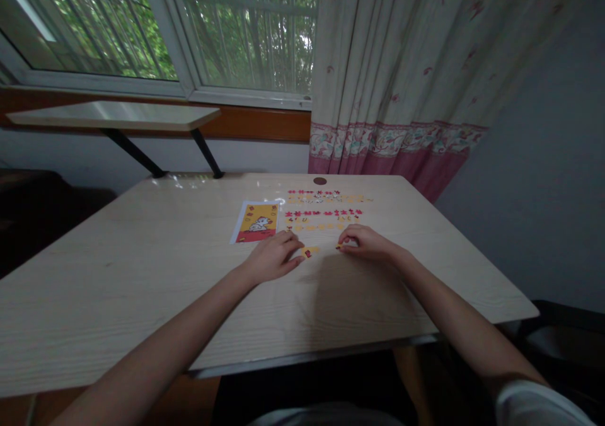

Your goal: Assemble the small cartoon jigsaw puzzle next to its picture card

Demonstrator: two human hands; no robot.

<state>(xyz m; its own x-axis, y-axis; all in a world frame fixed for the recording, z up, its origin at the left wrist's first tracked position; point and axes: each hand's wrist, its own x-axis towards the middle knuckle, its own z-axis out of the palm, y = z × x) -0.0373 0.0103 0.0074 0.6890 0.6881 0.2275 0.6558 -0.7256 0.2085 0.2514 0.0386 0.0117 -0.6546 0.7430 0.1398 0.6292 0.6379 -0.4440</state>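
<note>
My left hand [276, 256] rests on the table, its thumb and forefinger at the left edge of a few joined yellow jigsaw puzzle pieces [309, 253] with a red-brown mark, steadying them. Just to the right, my right hand [365, 243] pinches a small yellow and dark puzzle piece [338, 247] between thumb and fingertips, apart from the joined ones. Beyond my hands lie rows of loose puzzle pieces [324, 213], red, yellow and white. Left of these rows lies a picture sheet [258, 223] showing a white bird-like figure on yellow and red.
The pale wooden table [189, 249] has a round dark cable hole [320, 181] near its far edge. A raised shelf [118, 116] on black legs stands at the back left. Behind are a window [246, 29] and a floral curtain [378, 86].
</note>
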